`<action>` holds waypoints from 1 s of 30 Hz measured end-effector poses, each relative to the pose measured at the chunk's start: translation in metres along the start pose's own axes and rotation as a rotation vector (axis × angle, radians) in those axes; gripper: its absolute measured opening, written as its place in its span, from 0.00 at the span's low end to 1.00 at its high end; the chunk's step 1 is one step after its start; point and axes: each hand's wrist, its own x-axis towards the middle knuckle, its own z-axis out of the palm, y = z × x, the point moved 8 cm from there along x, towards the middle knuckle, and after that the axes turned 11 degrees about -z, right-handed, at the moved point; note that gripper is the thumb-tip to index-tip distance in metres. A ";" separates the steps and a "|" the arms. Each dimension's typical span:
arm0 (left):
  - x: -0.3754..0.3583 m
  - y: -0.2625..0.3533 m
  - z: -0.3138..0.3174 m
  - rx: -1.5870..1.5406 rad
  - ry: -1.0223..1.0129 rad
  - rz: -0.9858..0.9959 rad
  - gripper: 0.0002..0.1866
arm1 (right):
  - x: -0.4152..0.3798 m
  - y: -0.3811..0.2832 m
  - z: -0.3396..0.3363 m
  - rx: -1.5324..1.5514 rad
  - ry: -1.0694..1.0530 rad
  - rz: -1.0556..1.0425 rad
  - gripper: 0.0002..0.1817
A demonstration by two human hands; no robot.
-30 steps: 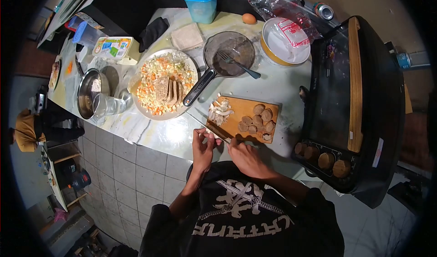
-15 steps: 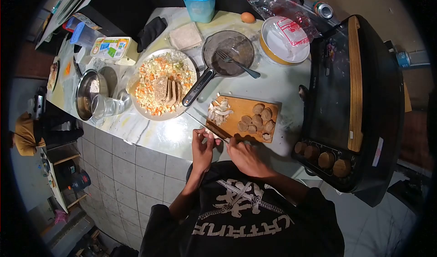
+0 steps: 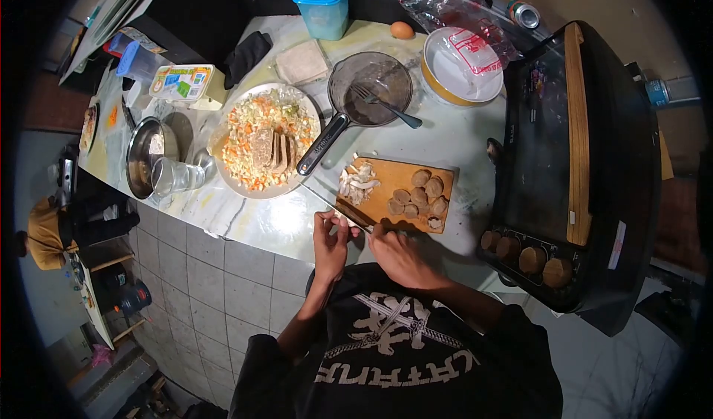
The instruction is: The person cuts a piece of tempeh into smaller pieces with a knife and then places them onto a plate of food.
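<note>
My right hand (image 3: 397, 252) is wrapped round the handle of a knife (image 3: 349, 215), whose blade points up and left over the near left edge of a wooden cutting board (image 3: 386, 181). My left hand (image 3: 332, 239) pinches a small pale piece (image 3: 343, 219) against the blade; the fingers partly hide it. On the board lie white shredded pieces (image 3: 359, 180) at the left and several round brown pieces (image 3: 420, 190) at the right. Left of the board is a plate (image 3: 260, 193) of chopped vegetables with brown slices (image 3: 269, 150) on top.
A pan (image 3: 371, 74) holding a fork (image 3: 390, 109) stands behind the board. A white bowl (image 3: 460, 70), an egg (image 3: 402, 30) and a blue-lidded container (image 3: 324, 11) are farther back. The black oven (image 3: 549, 144) is right; a glass (image 3: 174, 175) and metal bowl (image 3: 141, 159) are left. Another person (image 3: 48, 233) is far left.
The view has shifted slightly. Both hands keep nearly the same pose at the knife and the pale piece.
</note>
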 end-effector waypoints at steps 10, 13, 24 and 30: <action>0.001 -0.001 -0.001 0.028 -0.005 0.020 0.10 | 0.001 0.004 0.000 0.045 0.131 0.010 0.16; 0.001 -0.001 -0.001 0.026 0.000 0.014 0.10 | 0.002 0.005 0.003 0.069 0.130 0.031 0.16; 0.001 0.002 0.001 0.022 0.029 0.009 0.10 | -0.010 0.004 -0.001 0.258 0.072 0.029 0.15; 0.001 0.002 0.002 0.005 0.026 0.028 0.12 | -0.023 0.007 -0.014 0.271 0.140 0.028 0.14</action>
